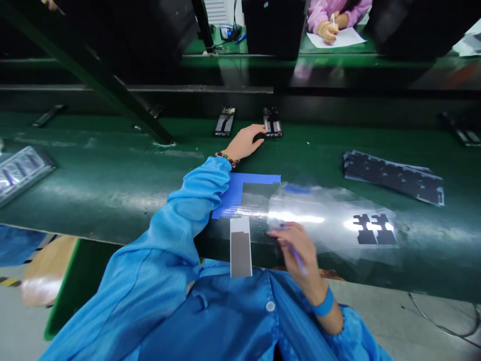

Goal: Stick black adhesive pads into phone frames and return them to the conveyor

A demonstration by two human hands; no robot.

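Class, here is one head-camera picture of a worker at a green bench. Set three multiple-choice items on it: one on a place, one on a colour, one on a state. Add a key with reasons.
1. Where is the left hand?
A. on the dark phone part at the far side of the green bench
B. on the floor
C. on the stack of dark sheets

2. What colour is the flat sheet beside the left sleeve?
A. red
B. blue
C. yellow

3. What is the state of the right hand?
A. flat and empty
B. out of view
C. closed on a thin blue tool

Key: 1 A, its fingertips touch that part. 2 B, it is plainly blue. 3 C, the fingers curl round the tool.
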